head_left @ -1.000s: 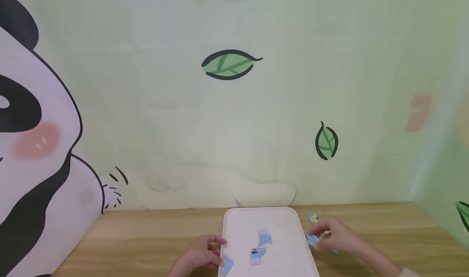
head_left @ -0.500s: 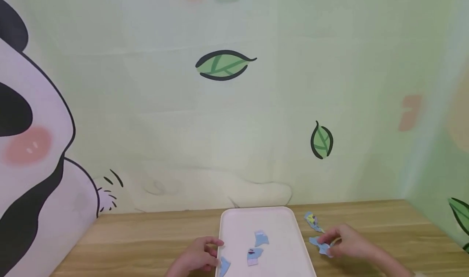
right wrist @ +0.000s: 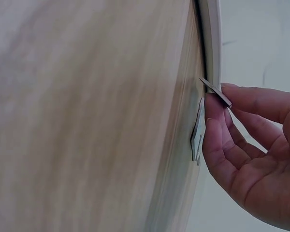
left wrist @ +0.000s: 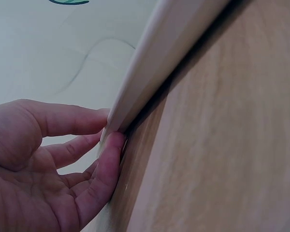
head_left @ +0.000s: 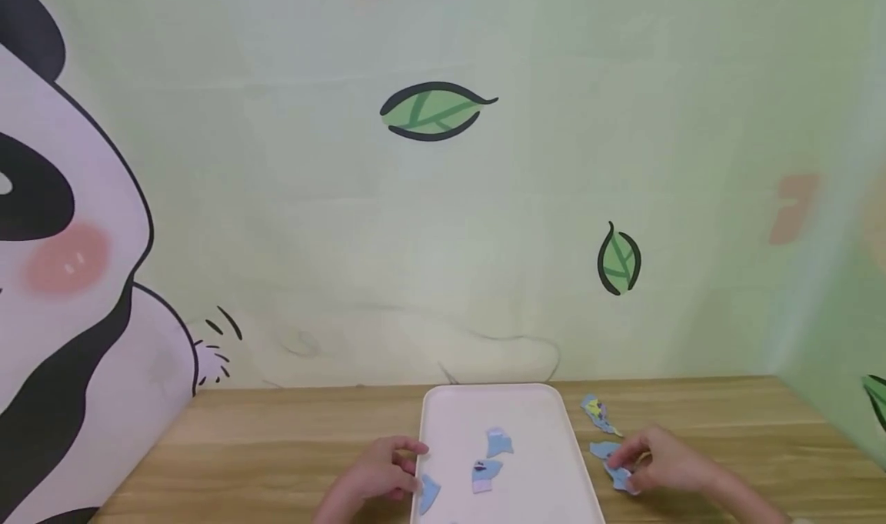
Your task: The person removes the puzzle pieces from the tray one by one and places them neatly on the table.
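My left hand (head_left: 381,470) pinches the left rim of a white rectangular tray (head_left: 540,432); the left wrist view shows its fingertips at the tray's edge (left wrist: 150,63). Three blue puzzle pieces lie apart in the tray: one at the upper middle (head_left: 499,442), one with a dark mark (head_left: 486,474), one by the left rim (head_left: 429,495). Right of the tray, my right hand (head_left: 661,460) pinches a puzzle piece (right wrist: 215,93), held tilted in the right wrist view. Blue pieces (head_left: 604,450) show at its fingertips in the head view, partly covered by the fingers.
Beyond the right hand, a blue and yellow puzzle piece (head_left: 597,413) lies on the wooden table (head_left: 291,439). Flat pieces (right wrist: 197,133) rest on the table below the right fingers. A wall cloth with a panda and leaves (head_left: 439,111) stands behind the table.
My right hand has moved a little right, away from the tray's right rim, uncovering more of the blue and yellow piece. The left hand has stayed at the tray's left rim.
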{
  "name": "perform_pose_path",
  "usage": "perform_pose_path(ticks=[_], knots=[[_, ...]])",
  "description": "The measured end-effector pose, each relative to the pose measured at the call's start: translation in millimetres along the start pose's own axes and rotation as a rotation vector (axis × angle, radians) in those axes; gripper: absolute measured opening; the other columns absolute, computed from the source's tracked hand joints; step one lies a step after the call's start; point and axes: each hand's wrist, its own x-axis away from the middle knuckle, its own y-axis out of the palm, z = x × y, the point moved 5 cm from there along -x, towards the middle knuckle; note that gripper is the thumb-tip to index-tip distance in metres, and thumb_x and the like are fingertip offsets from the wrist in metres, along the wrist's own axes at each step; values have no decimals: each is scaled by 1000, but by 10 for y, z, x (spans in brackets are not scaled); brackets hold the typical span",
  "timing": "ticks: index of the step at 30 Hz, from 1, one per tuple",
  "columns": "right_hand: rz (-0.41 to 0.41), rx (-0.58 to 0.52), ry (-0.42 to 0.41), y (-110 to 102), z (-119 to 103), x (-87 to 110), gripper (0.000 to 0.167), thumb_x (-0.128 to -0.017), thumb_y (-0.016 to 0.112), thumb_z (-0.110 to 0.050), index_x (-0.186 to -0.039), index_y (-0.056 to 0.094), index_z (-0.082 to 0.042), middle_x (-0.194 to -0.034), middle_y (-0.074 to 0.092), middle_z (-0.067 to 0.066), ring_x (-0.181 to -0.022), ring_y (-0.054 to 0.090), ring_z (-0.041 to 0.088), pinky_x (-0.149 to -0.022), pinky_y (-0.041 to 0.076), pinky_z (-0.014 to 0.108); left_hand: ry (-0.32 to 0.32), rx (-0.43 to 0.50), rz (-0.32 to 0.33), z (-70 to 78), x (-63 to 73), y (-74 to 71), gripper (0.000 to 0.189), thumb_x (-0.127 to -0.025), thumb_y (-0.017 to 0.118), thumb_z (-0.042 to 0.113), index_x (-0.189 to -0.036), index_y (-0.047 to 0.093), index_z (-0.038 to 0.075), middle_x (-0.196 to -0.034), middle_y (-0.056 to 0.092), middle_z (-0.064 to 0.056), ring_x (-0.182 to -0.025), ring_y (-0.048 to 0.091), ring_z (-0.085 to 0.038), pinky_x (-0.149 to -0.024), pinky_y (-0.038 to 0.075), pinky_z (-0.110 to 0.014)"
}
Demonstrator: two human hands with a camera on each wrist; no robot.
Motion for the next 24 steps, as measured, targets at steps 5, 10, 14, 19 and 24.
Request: perform_pose_path(ticks=[5, 10, 14, 19, 24], knots=[[-9, 3, 28, 18, 1, 0, 26, -67, 64, 4, -91, 62, 14, -83, 61, 12, -68, 52, 5, -56, 48, 20, 18, 20, -11, 32, 13, 10, 41, -71, 68, -8, -110, 57, -2, -78, 52, -7, -61, 50, -15, -53, 48, -25], [-11, 23, 51, 33, -2, -15, 26, -67, 65, 3, -91, 63, 12, -83, 61, 11, -69, 53, 6, -57, 48, 20, 18, 19, -8, 43, 37, 0, 41, -70, 68, -8, -110, 57, -2, -78, 52, -7, -59, 50, -14, -52, 48, -24], [-19, 15, 39, 35, 0, -12, 26, -67, 65, 3, -91, 62, 13, -82, 61, 11, -68, 53, 6, -56, 48, 20, 15, 12, -5, 47, 34, -1, 41, -70, 68, -8, -110, 57, -2, -79, 53, -7, -60, 50, -14, -52, 48, -24], [-27, 15, 36, 30, 24, 2, 26, -67, 65, 3, -91, 62, 14, -84, 61, 12, -68, 53, 5, -56, 47, 19, 22, 12, -3, 43, 38, -6, 43, -70, 68, -8, -110, 57, -3, -79, 53, -7, -61, 50, -14, -52, 48, -24], [-36, 28, 43, 21, 53, 14, 26, -67, 66, 2, -91, 62, 14, -85, 63, 12, -68, 53, 4, -57, 47, 20, 15, 21, -4, 40, 41, 0, 43, -70, 68, -8, -111, 57, -3, -80, 53, -8, -61, 50, -14, -52, 47, -24]])
